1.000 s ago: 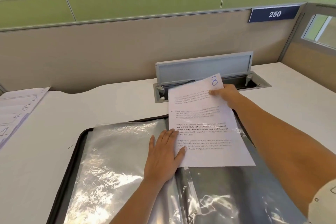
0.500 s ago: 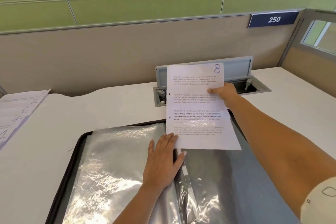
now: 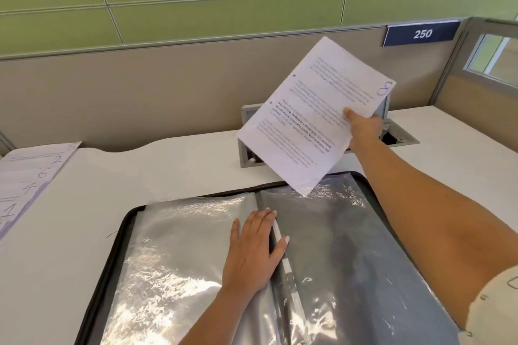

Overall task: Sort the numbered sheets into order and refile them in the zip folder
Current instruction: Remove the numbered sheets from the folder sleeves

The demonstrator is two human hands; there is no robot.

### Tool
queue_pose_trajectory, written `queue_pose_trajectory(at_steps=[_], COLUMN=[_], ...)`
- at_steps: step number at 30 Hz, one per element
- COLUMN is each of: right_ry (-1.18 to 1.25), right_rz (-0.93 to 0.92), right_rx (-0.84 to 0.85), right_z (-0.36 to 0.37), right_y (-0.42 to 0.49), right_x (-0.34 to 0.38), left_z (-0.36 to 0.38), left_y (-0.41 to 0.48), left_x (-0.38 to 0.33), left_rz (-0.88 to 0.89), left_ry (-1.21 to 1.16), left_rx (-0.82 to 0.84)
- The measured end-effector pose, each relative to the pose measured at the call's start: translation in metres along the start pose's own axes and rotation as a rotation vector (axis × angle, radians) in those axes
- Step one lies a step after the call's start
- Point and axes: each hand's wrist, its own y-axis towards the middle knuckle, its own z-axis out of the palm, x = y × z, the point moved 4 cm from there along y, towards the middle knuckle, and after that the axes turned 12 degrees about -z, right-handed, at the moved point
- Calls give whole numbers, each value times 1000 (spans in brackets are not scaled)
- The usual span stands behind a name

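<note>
- Setting: white desk (image 3: 173, 165) before a beige partition (image 3: 140, 87) under green wall panels, with a plate reading 250 (image 3: 421, 34) at upper right.
- Grip: the right hand (image 3: 364, 129) pinches the sheet marked 8 (image 3: 305, 123) at its right edge. The thumb lies on the printed face, and the other fingers are hidden behind the paper.
- Sheet: held clear of the desk and tilted, with its lowest corner above the far edge of the zip folder (image 3: 123, 232). Whether it touches there cannot be told.
- Support: the left hand (image 3: 252, 249) lies flat, fingers straight, pressing the left-hand plastic sleeve (image 3: 173, 246) beside the spine.
- Folder: open, with a black zippered rim and rounded corners. The sleeves are clear, crinkled and glossy over a grey backing.
- Other sheets (image 3: 30, 176): fanned at the desk's left edge, showing 2, 6, 4, 1.
- Technique (judgement): sheet 8 probably joins the fanned pile for ordering. Thin paper buckles from a one-edge pinch, so carry it level and unhurried. A flat palm should hold the slippery sleeves down.
</note>
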Motion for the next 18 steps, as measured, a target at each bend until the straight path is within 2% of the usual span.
queue_pose_trajectory(at_steps=[5,7,9,12,15,16,18], right_ry=[201,253,279,263,212,188,119], right_rz=[117,176,215,273,371,393,432], right_rx=[41,58,85,185,373,437,507], right_z=[2,0,-2,-7,-16,-20,-30], right_y=[-14,-24,-35,-53,-74,-83,-97], right_x=[1,-4,-9,-7,-4,-2,0], left_z=[-2,-4,-9,-29,-50,-56,-67], left_y=[-2,-1,-1,-5,-2,1,6], left_x=[0,3,10,25,53,65,82], left_rz=[16,24,-23,-217,-550,-638,-736], left_ry=[-71,-249,-563,-966,-1384,-1529,-1723], left_rx=[-11,-55,-142,-343,-450,-433,-262])
